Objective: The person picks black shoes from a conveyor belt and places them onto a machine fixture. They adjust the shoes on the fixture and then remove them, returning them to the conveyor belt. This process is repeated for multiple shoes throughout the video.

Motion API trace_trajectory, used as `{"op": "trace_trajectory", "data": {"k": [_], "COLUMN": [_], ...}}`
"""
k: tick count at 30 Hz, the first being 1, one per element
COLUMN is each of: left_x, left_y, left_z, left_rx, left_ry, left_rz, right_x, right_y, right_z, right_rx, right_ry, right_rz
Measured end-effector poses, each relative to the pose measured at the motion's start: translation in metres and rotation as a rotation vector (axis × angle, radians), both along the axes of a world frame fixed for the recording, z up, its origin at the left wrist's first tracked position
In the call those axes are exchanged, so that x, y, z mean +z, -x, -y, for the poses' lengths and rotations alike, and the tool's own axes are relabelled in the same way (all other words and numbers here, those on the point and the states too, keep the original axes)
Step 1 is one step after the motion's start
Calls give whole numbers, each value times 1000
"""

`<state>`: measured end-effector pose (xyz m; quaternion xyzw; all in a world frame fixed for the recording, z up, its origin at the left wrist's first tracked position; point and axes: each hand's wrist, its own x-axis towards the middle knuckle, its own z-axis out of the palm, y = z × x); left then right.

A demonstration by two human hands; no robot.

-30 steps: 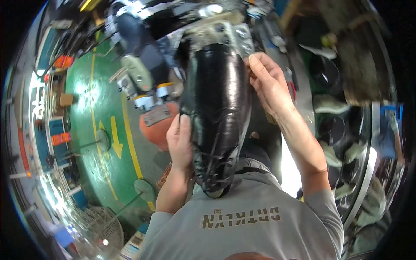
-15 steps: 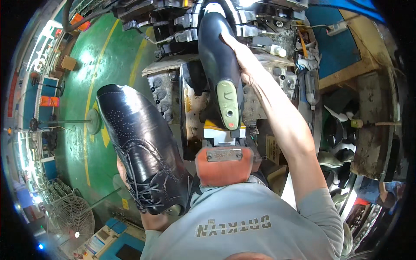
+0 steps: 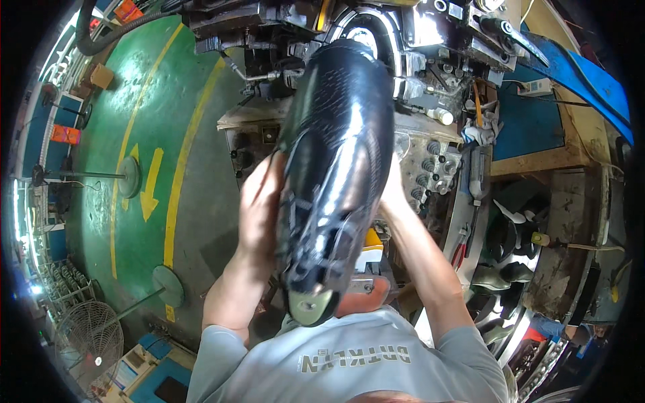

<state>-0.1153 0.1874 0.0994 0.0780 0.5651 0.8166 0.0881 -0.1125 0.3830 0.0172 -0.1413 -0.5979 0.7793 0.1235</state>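
A black leather lace-up shoe upper (image 3: 336, 134) hangs in the middle, its toe pointing away at the machine. It is stretched over a last, whose pale green heel end (image 3: 310, 307) shows close to my body. The shoe is blurred by motion. My left hand (image 3: 262, 198) presses against its left side, fingers closed on it. At the right side my right hand (image 3: 392, 185) grips it, with most of the fingers hidden behind the shoe. Just beyond the toe stands the machine's curved metal clamp (image 3: 363, 37); I cannot tell whether they touch.
Control knobs (image 3: 428, 164) sit on the machine's front at the right. An orange-red pad (image 3: 366, 295) is by my waist. Several shoe lasts (image 3: 500, 275) lie on a rack to the right. A blue lever (image 3: 571, 74) spans the upper right, and a fan (image 3: 87, 342) stands lower left.
The lace-up shoe has swung from the left to the middle, in front of the machine. My right hand has left the smooth black shoe on a last, now out of sight, and joined my left.
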Motion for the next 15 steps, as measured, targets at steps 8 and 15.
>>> {"op": "trace_trajectory", "data": {"k": [8, 15], "left_x": [-7, -9], "left_y": [49, 67], "left_z": [-57, -74], "left_rx": [-52, 42], "left_ry": [-226, -130], "left_rz": [313, 288], "right_x": [60, 41], "right_y": [14, 21], "right_z": [-57, -56], "right_rx": [225, 210], "right_ry": [446, 467], "right_rz": [-39, 43]}}
